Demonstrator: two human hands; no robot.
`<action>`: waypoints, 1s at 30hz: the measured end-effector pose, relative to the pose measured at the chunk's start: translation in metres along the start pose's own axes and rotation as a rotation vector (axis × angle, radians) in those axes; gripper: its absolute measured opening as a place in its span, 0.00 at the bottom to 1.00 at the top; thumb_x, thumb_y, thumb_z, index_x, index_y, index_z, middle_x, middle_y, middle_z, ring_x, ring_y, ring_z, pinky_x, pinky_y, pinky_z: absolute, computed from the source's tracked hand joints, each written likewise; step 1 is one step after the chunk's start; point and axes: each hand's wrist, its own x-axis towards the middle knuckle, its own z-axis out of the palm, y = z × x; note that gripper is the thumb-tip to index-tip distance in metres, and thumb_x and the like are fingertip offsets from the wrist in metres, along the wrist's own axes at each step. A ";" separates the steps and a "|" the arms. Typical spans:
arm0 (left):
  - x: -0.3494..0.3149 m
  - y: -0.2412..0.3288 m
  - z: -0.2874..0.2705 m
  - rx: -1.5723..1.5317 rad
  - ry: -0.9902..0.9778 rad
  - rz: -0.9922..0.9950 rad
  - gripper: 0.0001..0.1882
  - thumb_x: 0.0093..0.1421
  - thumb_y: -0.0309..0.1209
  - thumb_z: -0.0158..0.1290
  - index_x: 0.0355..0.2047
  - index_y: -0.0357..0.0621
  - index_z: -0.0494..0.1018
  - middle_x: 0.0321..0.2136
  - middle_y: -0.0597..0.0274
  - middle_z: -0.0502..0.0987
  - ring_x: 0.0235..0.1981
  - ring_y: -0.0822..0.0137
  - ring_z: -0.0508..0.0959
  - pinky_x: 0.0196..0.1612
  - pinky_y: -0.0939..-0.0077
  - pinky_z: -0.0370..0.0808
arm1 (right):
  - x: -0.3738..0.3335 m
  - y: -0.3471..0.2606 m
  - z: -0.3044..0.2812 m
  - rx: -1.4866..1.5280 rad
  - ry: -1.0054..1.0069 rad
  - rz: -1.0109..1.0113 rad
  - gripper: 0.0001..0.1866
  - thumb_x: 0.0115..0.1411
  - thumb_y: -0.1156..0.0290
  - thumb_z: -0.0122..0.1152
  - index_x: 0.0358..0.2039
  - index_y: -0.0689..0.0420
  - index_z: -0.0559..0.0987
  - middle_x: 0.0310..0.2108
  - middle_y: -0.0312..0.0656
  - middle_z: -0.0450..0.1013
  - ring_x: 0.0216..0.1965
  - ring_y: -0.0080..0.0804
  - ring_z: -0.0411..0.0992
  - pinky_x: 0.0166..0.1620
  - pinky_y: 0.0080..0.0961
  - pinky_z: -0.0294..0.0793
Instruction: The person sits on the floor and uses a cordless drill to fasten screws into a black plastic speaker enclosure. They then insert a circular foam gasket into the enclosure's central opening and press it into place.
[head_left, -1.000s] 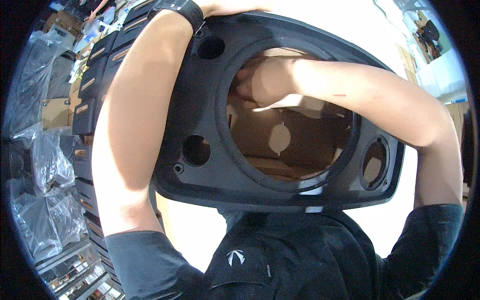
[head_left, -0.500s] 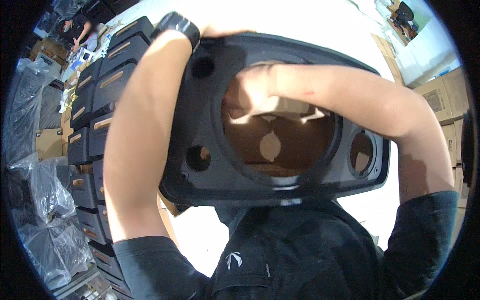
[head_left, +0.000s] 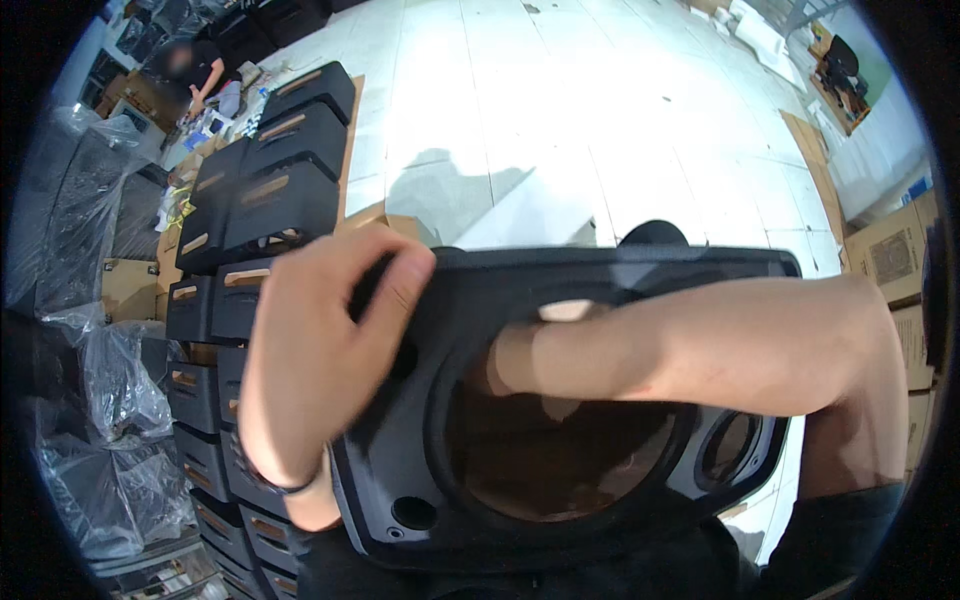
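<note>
Black speaker cabinet shell (head_left: 560,400), held at chest height over a white tiled floor (head_left: 560,120).

Left hand (head_left: 320,340) curled over the shell's upper left corner, fingers closed on the rim, apparently to steady it. Right hand not visible: right forearm (head_left: 700,345) passed through the large round opening, presumably supporting from inside; grip impossible to tell. Stacked black cabinets (head_left: 270,190) at left, plastic-wrapped goods (head_left: 110,400) beside them, cardboard boxes (head_left: 890,250) at right.

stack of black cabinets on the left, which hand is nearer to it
Left. The left hand grips the speaker cabinet's edge beside the stack of black cabinets; the right hand reaches inside its big round opening.
</note>
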 end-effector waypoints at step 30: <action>-0.005 -0.027 0.009 -0.383 -0.039 0.101 0.14 0.64 0.35 0.63 0.42 0.34 0.83 0.36 0.47 0.85 0.37 0.56 0.85 0.44 0.70 0.77 | -0.020 -0.043 -0.023 -0.445 -0.134 -0.015 0.18 0.66 0.62 0.58 0.54 0.52 0.82 0.58 0.42 0.78 0.55 0.40 0.78 0.54 0.38 0.80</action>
